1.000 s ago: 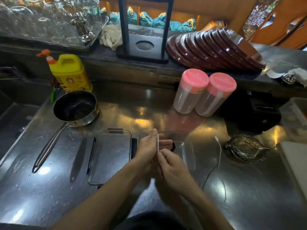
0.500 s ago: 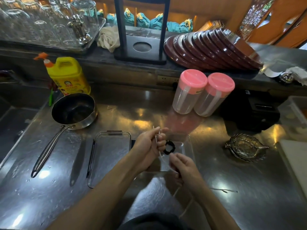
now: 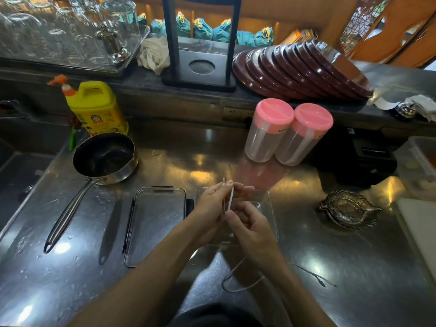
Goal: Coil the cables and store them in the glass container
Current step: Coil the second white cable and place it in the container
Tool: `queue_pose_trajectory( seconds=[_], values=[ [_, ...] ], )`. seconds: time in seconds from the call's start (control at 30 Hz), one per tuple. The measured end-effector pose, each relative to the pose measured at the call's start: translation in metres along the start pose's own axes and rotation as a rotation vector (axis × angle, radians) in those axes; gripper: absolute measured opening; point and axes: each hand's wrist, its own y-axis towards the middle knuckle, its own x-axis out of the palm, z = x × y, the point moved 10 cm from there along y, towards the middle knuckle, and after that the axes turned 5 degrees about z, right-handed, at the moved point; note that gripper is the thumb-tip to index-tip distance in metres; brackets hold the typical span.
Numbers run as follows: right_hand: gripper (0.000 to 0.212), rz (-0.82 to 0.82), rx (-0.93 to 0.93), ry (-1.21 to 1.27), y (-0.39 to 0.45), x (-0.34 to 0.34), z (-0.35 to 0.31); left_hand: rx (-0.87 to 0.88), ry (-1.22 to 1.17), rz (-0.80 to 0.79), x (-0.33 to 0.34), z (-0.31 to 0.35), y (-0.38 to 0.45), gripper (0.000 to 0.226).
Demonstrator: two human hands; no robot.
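Observation:
A thin white cable (image 3: pixel 230 199) runs upright between my two hands above the glass container (image 3: pixel 271 208). My left hand (image 3: pixel 212 204) pinches the loops near the top. My right hand (image 3: pixel 247 223) grips the cable just below. The loose tail of the white cable (image 3: pixel 238 283) curls on the steel counter under my right forearm. My hands cover most of the glass container, so a black coiled cable seen inside it earlier is hidden. The container's lid (image 3: pixel 157 220) lies flat to its left.
A saucepan (image 3: pixel 103 159) with a long handle sits at the left, a yellow detergent jug (image 3: pixel 96 109) behind it. Two pink-lidded jars (image 3: pixel 287 135) stand at the back. A metal leaf-shaped dish (image 3: pixel 349 208) lies right. A sink (image 3: pixel 14 180) is far left.
My right hand rose from the counter to meet my left hand, taking up more white cable. The tail on the right of the counter was pulled in toward my body.

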Motion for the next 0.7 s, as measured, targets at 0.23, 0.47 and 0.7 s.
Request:
queue_pose_trajectory(
  seconds=[0.23,0.47,0.7],
  values=[
    [0.04,0.023,0.075,0.197,-0.004,-0.004,0.01,-0.027,0.12,-0.045,0.005,-0.008,0.0,0.037],
    [0.018,-0.012,0.078,0.123,0.002,0.0,0.018,-0.097,0.138,-0.047,0.008,-0.024,0.002,0.03],
    [0.012,0.06,0.04,0.057,0.011,-0.018,0.026,0.011,0.346,-0.152,0.003,-0.02,0.0,0.036]
  ],
)
